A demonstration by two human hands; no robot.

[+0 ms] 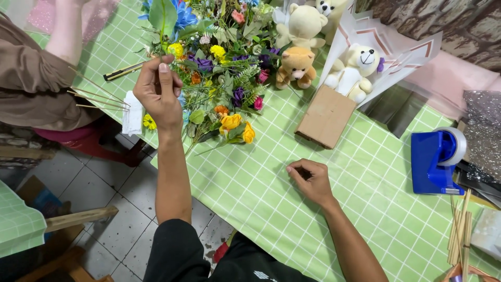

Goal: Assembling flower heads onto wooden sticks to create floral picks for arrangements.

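Here a green checked tablecloth (334, 209) covers the table over a grey tiled floor (104, 193). The left hand (158, 94) pinches a thin stem at the edge of the artificial flower heap (224, 62). The right hand (310, 180) rests on the cloth, fingers curled shut; whether they hold anything I cannot tell. Plush bears (297, 65), a cardboard box (326, 117) and a blue tape dispenser (436, 159) lie beyond.

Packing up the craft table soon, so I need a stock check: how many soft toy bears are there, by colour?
Cream plush bear: 1
Orange-brown plush bear: 1
White plush bears: 2, one in the white paper wrap, one cut off at the top edge
Total: 4
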